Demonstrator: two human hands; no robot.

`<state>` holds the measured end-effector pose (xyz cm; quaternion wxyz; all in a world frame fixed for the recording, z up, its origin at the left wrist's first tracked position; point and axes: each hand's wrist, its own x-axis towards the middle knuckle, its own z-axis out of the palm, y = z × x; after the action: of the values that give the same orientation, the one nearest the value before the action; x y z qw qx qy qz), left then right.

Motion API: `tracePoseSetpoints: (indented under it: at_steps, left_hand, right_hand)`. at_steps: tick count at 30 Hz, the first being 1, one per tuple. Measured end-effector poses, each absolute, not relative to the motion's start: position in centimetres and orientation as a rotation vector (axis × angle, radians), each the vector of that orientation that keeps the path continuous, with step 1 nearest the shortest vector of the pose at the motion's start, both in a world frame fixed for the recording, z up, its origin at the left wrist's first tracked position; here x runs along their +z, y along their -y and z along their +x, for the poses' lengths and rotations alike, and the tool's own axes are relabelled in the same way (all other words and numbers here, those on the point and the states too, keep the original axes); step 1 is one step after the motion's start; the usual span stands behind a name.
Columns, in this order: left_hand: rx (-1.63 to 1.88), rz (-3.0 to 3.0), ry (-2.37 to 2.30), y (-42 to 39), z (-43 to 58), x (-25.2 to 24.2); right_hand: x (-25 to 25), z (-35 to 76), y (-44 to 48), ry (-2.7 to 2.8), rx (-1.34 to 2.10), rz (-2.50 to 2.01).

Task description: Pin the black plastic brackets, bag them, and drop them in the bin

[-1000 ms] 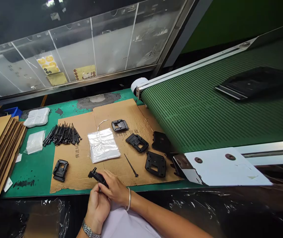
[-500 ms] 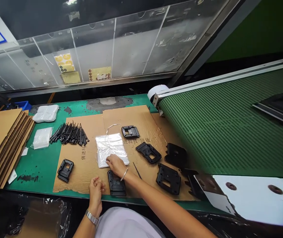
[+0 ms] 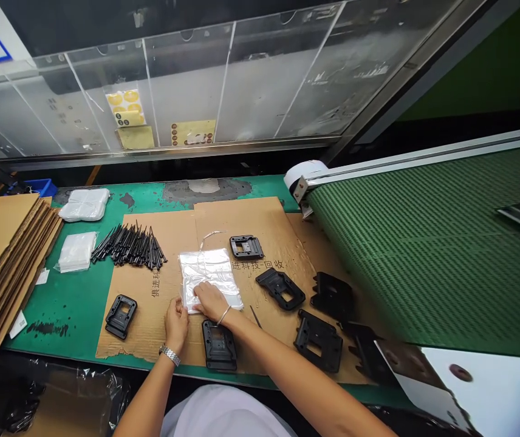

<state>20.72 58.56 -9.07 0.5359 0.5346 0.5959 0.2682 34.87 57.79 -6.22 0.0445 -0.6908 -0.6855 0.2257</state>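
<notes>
A stack of clear plastic bags lies on the cardboard in front of me. My right hand rests over the stack's lower edge, its bent fingers pinching the top bag. At the lower left corner, my left hand has thumb and fingers pressed together on the bag's edge; the exact grip is partly hidden. Just below my right wrist sits a black plastic bracket with a window in it. One thin black rod lies to the right of that wrist.
More black brackets lie to the right; another bracket is at left. Black screw-like rods form a pile. Bag packs and stacked cardboard stand left. A green conveyor belt borders the right.
My left hand has moved up from beside the bracket to the bags' lower left corner, its fingers closing there. My right hand stays on the bags. The view has shifted slightly.
</notes>
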Motion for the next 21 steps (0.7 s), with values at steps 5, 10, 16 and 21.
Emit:
tracePoseSetpoints:
  at_steps: [5,10,16,21]
  left_hand:
    - [0.592,1.455,-1.461,-58.6,20.6,-8.7]
    - [0.640,1.764,-1.429,-58.5,20.6,-7.8]
    - [0.489,2.357,-1.266,-58.8,20.4,-8.2]
    - [0.442,2.420,-1.145,-58.9,20.4,-9.4]
  right_hand:
    - [-6.8,35.3,-58.1,2.025,0.760,-2.101]
    - [-7.0,35.7,-58.2,1.898,0.832,-2.070]
    - [-6.8,36.0,-58.1,1.658,0.924,-2.017]
    - [-6.5,36.3,-58.9,1.354,1.054,-1.889]
